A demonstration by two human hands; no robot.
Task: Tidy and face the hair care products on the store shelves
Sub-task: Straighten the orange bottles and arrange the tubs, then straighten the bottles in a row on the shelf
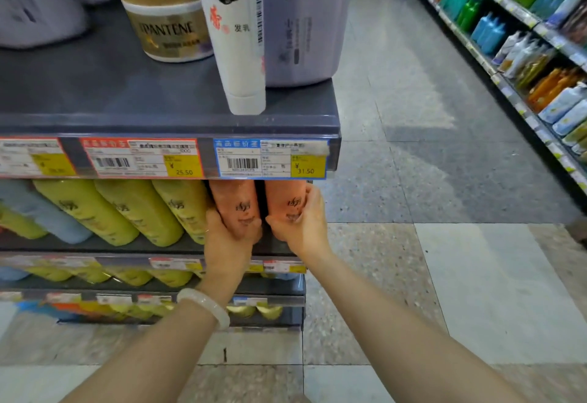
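Observation:
Two orange bottles stand side by side at the right end of the second shelf. My left hand (227, 239) grips the base of the left orange bottle (236, 202). My right hand (303, 223) grips the right orange bottle (286, 201), fingers wrapped round its lower part. To their left runs a row of yellow-green bottles (139, 209) and a pale blue bottle (47, 215). On the top shelf (111, 101) stand a gold Pantene jar (165, 12), a white tube (236, 37) upside down on its cap, and a lilac jug (305, 18).
Price labels (270, 158) line the top shelf's front edge. Lower shelves (158, 275) hold more yellow bottles. The tiled aisle floor (413, 180) lies to the right, with another product shelf (524, 37) along the far right.

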